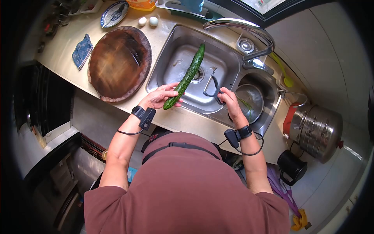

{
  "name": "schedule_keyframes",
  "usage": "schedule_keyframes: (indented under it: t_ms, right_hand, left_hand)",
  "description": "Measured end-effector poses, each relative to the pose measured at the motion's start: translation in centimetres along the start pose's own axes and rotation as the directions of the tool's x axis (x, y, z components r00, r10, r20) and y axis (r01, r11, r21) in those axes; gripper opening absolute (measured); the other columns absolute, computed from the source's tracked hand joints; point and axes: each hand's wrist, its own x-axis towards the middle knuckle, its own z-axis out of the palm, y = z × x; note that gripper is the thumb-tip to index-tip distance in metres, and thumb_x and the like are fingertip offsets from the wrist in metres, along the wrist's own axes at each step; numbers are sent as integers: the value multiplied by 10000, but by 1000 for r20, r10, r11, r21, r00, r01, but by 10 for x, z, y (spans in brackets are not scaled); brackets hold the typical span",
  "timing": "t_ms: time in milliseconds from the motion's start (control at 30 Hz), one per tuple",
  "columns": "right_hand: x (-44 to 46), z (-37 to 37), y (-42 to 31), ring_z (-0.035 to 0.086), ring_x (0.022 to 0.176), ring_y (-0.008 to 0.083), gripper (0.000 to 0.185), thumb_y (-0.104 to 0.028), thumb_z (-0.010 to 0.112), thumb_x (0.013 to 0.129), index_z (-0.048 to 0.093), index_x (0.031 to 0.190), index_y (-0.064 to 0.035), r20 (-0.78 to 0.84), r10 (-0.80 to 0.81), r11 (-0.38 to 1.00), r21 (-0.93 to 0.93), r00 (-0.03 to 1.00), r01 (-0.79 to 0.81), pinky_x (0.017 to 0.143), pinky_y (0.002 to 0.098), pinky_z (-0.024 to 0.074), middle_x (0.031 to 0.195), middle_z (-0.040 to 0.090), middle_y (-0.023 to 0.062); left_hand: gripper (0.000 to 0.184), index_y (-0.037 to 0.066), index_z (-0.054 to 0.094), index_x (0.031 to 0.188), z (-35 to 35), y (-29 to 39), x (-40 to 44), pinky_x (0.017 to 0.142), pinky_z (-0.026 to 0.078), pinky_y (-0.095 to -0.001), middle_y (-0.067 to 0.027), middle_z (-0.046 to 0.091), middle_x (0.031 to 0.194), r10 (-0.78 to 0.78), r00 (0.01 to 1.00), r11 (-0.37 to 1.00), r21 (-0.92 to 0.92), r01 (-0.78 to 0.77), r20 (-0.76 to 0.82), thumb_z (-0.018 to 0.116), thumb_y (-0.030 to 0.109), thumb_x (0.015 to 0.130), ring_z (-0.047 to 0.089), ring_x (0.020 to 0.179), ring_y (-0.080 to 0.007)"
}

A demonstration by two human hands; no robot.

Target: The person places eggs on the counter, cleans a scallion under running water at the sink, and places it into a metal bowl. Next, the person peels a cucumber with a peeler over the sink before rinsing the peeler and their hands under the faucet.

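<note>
My left hand (160, 97) is closed around the lower end of a long green cucumber (191, 72). The cucumber slants up and away over the large sink basin (167, 58), its skin dark and bumpy. In my right hand (230, 103) is a dark grey peeler (212, 89), gripped by its handle. The peeler's open frame points towards the cucumber but stays apart from it. Below them, the drain (198, 75) shows in the basin floor, with small scraps near it.
Right of the basin, a metal strainer (255, 97) with some green stalks sits in the smaller sink. The faucet (249, 25) arches over the back. A round wooden board (119, 64), blue cloth (82, 51), two eggs (153, 21) and a patterned plate (114, 14) lie left.
</note>
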Motion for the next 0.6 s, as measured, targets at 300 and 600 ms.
schedule_keyframes:
  t_ms: [300,600]
  right_hand:
    - [16,25,2,452,597,66,390,-310,836,678,523,736,-86,35,87,991,95,996,-90,549,210,364,672,481,-30]
    - [77,62,20,556,624,73,345,-226,871,601,623,757,-42,-128,-18,999,-30,992,15,572,226,460,704,624,24]
  left_hand:
    - [584,-2,369,1341,9,-7,-1,874,528,-399,-108,551,1136,-16,999,996,85,18,-28,628,-38,818,609,994,-241]
    - [632,74,425,1236,39,-53,41,840,497,-306,-6,556,1051,138,967,955,287,-73,-214,717,-82,697,563,988,-141]
